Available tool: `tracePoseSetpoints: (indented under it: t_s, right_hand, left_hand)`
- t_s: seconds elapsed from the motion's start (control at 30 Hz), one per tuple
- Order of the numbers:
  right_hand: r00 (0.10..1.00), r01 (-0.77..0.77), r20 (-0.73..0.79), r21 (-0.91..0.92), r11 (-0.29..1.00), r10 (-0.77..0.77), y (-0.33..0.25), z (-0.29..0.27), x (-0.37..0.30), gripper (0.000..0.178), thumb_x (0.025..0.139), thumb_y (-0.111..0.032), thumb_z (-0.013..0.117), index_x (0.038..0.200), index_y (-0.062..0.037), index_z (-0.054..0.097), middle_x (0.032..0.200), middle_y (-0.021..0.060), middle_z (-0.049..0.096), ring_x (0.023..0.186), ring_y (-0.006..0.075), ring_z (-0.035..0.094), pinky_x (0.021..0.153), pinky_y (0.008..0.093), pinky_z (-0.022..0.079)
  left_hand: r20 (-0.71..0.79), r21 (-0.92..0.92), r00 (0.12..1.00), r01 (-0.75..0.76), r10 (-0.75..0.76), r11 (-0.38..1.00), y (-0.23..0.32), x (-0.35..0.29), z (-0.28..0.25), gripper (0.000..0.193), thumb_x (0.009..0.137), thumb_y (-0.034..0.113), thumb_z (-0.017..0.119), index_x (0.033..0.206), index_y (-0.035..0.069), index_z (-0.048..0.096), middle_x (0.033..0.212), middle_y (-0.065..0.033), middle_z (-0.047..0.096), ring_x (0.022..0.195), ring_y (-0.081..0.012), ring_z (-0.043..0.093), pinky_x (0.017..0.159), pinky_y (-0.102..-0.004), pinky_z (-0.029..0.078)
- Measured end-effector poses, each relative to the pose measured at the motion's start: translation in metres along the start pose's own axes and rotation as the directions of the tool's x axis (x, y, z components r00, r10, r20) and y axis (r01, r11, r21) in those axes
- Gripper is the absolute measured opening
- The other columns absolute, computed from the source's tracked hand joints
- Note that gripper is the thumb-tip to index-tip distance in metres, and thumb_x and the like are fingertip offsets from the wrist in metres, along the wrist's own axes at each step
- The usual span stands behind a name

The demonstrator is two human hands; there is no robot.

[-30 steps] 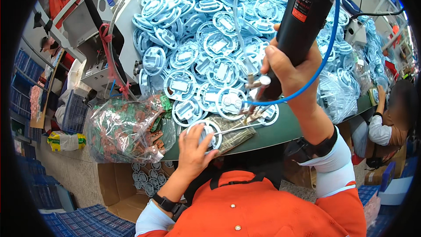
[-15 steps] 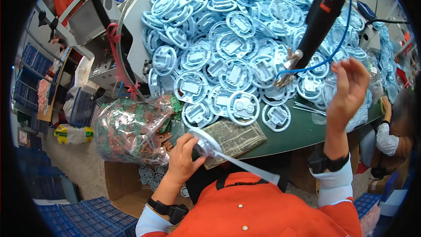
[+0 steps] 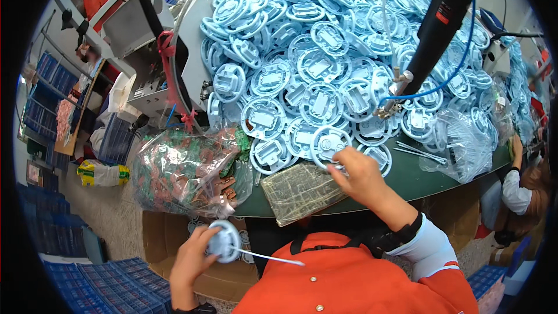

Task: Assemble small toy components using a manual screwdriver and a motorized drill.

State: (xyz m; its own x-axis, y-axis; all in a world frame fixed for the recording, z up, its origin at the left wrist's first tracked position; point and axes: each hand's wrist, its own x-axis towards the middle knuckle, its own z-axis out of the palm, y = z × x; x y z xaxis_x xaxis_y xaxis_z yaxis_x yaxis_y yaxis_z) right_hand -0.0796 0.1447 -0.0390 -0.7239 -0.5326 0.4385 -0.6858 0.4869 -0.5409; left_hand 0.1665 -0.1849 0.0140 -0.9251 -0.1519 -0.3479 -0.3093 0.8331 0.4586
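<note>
At the lower left, my left hand (image 3: 195,256) grips a pale blue round plastic part (image 3: 224,241) over the floor side of the table edge. A thin pale straight stem (image 3: 270,257) sticks out of this part towards my body. My right hand (image 3: 366,180) reaches over the front of the table, thumb and forefinger apart at the rim of a light-blue plastic ring part (image 3: 328,144). That ring lies at the front of a large heap of similar parts (image 3: 319,67). Below my right fingers is a flat block wrapped in clear film (image 3: 299,195).
A black powered screwdriver (image 3: 439,32) with a blue hose hangs over the heap's right side. A clear bag of green and brown boards (image 3: 186,168) lies left. Thin white sticks (image 3: 419,152) and clear plastic bags (image 3: 465,145) lie right. A cardboard box (image 3: 160,238) stands below the table.
My left hand has moved down and left with the round part, away from the wrapped block. My right hand has come down from the upper right to the front of the heap.
</note>
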Motion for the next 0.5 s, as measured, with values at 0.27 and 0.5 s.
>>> tracePoseSetpoints:
  t_s: [0.27,0.5]
  right_hand:
    - [0.988,0.09,0.151,-0.356,0.93,-0.037,0.014,0.021,0.009,0.061,0.07,-0.018,0.08,0.123,-0.0002,0.055,0.119,0.0202,0.056,0.11,0.0367,0.056,0.081,0.042,0.051]
    - [0.979,0.074,-0.163,-0.26,0.963,-0.119,0.01,-0.006,0.001,0.032,0.081,0.002,0.064,0.113,0.0026,0.059,0.106,0.018,0.066,0.089,0.035,0.066,0.077,0.0417,0.054]
  left_hand:
    - [-0.301,-0.27,0.951,-0.148,0.062,0.951,0.022,0.04,0.014,0.016,0.084,0.004,0.07,0.099,0.001,0.069,0.092,-0.0142,0.07,0.079,-0.0274,0.069,0.071,-0.0333,0.054]
    - [-0.623,0.287,0.753,-0.033,0.212,0.957,0.028,0.157,0.037,0.019,0.08,0.009,0.073,0.096,0.006,0.063,0.093,-0.0101,0.06,0.077,-0.0328,0.063,0.066,-0.0418,0.051]
